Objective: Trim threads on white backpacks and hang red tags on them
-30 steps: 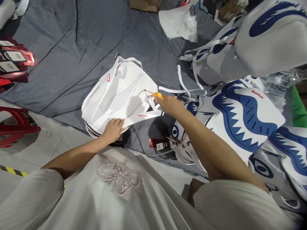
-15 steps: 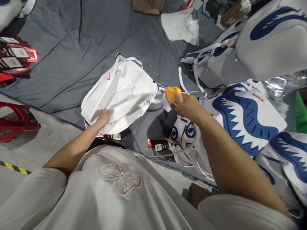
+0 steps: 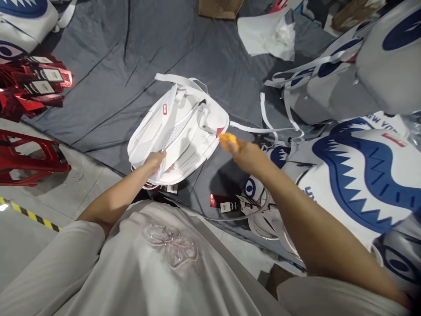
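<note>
A white backpack (image 3: 184, 136) with a small red label lies on the dark grey cloth, its straps and dotted back panel facing up. My left hand (image 3: 155, 161) is closed on its near left part, thumb on top. In my right hand (image 3: 248, 154) is an orange hand tool (image 3: 229, 141), gripped at the backpack's right end; its exact kind is hard to make out. The tool's tip is close to a small red patch on the bag, and whether they touch I cannot tell. A white strap (image 3: 255, 128) runs rightward just beyond the tool.
Printed white-and-blue backpacks (image 3: 358, 175) crowd the right side. Red foil tags (image 3: 36, 85) are heaped at the left, above a red stool (image 3: 31, 158). Another tag (image 3: 226, 204) lies near the front edge. White paper (image 3: 266, 35) and a cardboard box (image 3: 220, 8) are at the back.
My right hand has brought the orange tool leftward to the backpack's right end. The bag's straps and upper side have shifted and folded. The whole view has slid slightly to the left.
</note>
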Tool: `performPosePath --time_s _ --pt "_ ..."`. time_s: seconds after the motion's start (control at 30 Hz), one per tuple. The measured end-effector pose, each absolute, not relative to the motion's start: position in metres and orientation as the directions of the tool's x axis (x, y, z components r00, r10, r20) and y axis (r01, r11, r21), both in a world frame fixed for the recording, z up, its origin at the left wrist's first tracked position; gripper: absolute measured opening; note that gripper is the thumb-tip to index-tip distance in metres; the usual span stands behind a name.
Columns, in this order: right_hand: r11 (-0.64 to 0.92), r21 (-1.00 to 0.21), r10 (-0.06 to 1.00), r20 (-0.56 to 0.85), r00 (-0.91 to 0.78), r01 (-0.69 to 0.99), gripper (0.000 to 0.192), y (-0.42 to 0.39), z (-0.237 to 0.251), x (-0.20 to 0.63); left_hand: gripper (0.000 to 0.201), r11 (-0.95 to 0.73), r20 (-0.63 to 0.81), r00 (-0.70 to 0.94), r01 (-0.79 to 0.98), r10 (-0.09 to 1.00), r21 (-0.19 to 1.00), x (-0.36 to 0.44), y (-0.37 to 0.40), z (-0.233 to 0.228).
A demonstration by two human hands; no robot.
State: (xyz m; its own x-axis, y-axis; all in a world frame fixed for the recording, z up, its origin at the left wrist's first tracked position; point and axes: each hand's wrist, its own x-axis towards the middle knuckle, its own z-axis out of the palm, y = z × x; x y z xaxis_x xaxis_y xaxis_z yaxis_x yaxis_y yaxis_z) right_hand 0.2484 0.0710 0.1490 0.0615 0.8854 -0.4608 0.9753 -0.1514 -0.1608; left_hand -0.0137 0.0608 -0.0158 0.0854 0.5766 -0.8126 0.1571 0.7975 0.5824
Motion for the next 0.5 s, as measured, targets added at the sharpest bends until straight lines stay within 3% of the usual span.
performPosePath --time_s 0.1,0.2,0.27,0.3,0.37,0.43,0.5 --pt "-0.134 -0.23 0.774 -0.632 -0.043 0.964 0.068 0.055 0.159 0.222 0.042 0.657 -0.694 0.074 0.264 0.716 0.706 -0.009 0.049 -0.007" --pt "-0.232 -0.109 0.88 -0.446 0.161 0.967 0.077 0.053 0.173 0.21 0.05 0.345 -0.469 0.146 0.499 0.871 0.795 0.003 0.032 0.002" --pt "-0.316 0.012 0.893 -0.332 0.302 0.949 0.079 0.052 0.179 0.208 0.061 0.022 -0.323 0.275 0.73 0.906 0.683 0.01 0.024 0.007" --pt "-0.323 0.041 0.872 -0.375 0.315 0.945 0.075 0.049 0.18 0.206 0.062 -0.119 -0.29 0.347 0.799 0.892 0.589 0.012 0.022 0.008" --pt "-0.306 0.025 0.783 -0.562 0.267 0.952 0.066 0.034 0.179 0.2 0.055 -0.263 -0.313 0.463 0.817 0.829 0.513 0.007 0.025 0.01" --pt "-0.336 0.001 0.717 -0.648 0.256 0.942 0.06 0.009 0.172 0.192 0.048 -0.282 -0.288 0.54 0.739 0.791 0.612 -0.012 0.032 0.012" --pt "-0.403 0.018 0.708 -0.628 0.324 0.915 0.057 -0.02 0.163 0.182 0.042 -0.24 -0.123 0.492 0.608 0.862 0.757 -0.044 0.043 0.013"
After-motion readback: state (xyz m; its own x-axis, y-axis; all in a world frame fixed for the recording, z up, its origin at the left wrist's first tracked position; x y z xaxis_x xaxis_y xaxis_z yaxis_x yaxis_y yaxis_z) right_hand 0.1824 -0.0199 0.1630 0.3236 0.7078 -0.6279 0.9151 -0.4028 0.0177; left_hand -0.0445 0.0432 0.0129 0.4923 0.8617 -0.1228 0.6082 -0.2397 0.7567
